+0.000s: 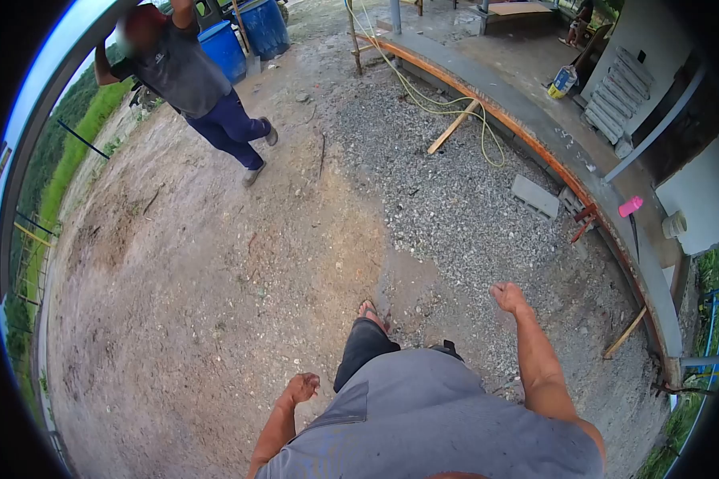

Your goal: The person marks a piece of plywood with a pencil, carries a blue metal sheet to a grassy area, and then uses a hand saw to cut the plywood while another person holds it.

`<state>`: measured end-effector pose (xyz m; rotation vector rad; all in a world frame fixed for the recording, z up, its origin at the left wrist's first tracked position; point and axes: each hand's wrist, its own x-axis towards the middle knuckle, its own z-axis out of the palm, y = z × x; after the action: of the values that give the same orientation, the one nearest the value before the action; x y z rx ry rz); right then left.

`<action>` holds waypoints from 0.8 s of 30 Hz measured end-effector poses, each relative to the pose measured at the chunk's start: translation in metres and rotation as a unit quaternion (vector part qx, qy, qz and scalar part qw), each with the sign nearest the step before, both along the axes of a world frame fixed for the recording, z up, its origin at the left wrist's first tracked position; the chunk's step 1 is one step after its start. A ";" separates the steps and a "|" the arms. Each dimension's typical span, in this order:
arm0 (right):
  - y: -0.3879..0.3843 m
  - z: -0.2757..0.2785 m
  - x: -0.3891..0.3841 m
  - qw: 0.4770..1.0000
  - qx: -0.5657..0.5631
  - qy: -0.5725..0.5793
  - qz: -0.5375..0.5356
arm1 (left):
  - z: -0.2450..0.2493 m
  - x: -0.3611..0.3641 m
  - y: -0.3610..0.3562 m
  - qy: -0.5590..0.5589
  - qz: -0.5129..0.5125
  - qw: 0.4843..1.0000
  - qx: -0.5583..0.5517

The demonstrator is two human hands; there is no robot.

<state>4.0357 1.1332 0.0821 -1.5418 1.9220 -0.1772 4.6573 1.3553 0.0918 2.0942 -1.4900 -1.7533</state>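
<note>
My left hand (302, 388) hangs low beside my body above the bare dirt, its fingers loosely bent and a little apart, with nothing in them. On the other side, my right hand (509, 297) is held out in front over the edge of the gravel (463, 215), its fingers curled into a fist with no object showing. Neither hand touches anything. Between them one sandalled foot (372, 313) stands on the dirt ground (295, 263).
A person (192, 88) at the upper left raises both arms to a long dark beam (56, 80). Blue barrels (265, 28) stand behind. A raised concrete edge with orange formwork (527, 137) curves along the right, near a yellow hose (487, 136), concrete block (535, 197) and pink bottle (630, 207).
</note>
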 end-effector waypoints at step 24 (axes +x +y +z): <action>-0.707 -0.163 0.175 0.987 0.123 -0.038 0.099 | -0.071 0.167 -0.963 -0.040 0.080 0.991 -0.095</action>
<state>4.2111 0.4263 -0.0814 -1.5241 1.6505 0.0841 4.8239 0.3918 0.0210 2.1427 -1.4010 -1.4282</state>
